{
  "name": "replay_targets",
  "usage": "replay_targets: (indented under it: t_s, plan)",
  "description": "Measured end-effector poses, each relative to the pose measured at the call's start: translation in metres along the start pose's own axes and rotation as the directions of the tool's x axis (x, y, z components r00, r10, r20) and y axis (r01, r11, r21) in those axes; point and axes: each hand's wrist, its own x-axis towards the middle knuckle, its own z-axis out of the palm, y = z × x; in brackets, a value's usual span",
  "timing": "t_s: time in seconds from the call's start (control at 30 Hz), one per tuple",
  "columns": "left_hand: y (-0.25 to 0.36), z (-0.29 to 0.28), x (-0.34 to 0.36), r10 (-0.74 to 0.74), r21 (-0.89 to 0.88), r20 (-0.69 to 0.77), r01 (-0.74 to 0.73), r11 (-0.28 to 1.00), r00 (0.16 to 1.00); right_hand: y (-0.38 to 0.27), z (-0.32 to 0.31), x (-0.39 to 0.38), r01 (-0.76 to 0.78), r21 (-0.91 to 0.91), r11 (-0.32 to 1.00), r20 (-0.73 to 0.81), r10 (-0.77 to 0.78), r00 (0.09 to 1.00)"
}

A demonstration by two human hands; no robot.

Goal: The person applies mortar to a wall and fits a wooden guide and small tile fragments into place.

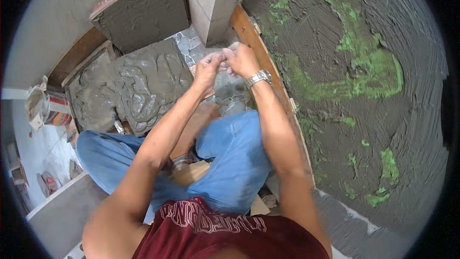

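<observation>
My left hand (209, 69) and my right hand (242, 60) meet in front of me, above the patterned floor. The fingers of both are bent and pressed together at the tips. Whatever lies between them, if anything, is too small or hidden to make out. A metal watch (259, 77) is on my right wrist. Left of my hands, wet grey mortar (158, 74) lies in a thick, uneven heap in a shallow tray. A handled tool (117, 119) rests at the mortar's near edge, its working end hidden.
A mortar-coated slab (148, 17) leans at the back left, beside a pale pillar (201, 5). On the right, a wooden strip (256, 38) borders a broad grey mortar surface (330, 134) with green patches. A bucket (57, 109) and sandals (48, 182) are far left.
</observation>
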Motion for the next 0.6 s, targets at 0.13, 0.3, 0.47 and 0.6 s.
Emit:
replay_targets:
  t_s: [0.13,0.3,0.47,0.6]
  plan:
    - [-0.066,0.005,0.041,-0.208,-0.149,-0.109,0.191,0.970,0.972,0.022,-0.051,-0.001,-0.148,0.055,0.987,-0.143,0.154,0.978]
    - [-0.119,-0.026,0.123,-0.375,-0.473,-0.219,0.238,0.848,0.901,0.021,-0.049,0.003,-0.211,0.291,0.933,-0.108,0.251,0.962]
    - [-0.154,0.007,0.141,-0.370,-0.539,-0.099,0.263,0.800,0.924,0.020,-0.061,-0.001,-0.207,0.261,0.943,-0.122,0.244,0.962]
    - [-0.151,0.014,0.141,-0.278,-0.584,0.014,0.233,0.778,0.961,0.018,-0.061,0.002,-0.215,0.224,0.951,-0.107,0.243,0.964]
